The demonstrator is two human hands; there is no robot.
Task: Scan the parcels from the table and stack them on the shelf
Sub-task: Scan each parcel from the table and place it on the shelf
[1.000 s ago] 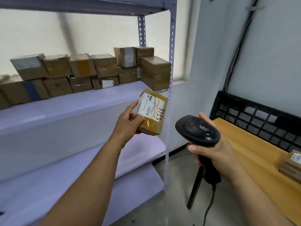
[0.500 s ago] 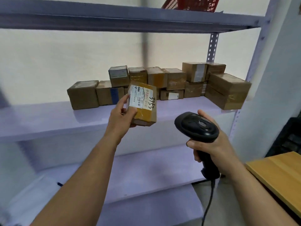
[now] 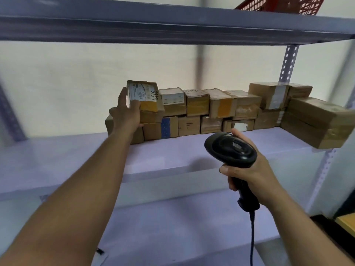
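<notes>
**Shelf**: middle board; carries the parcel row at its back.

**Parcel**: half a second ago it is in the air in front of the row. Now it sits at the row's left end, upper tier, on or just above the lower boxes. Judged: scanning done, placing nearly complete, release outstanding. The labelled face is turned out from the row. The long axis appears near upright, top tipped back.

**Scanner**: in front of the row, below its middle.

**Right hand**: fingers wrapped round the scanner's handle.

**Left hand**: at the row's left end, fingers round the parcel's left edge, thumb on its label.
</notes>
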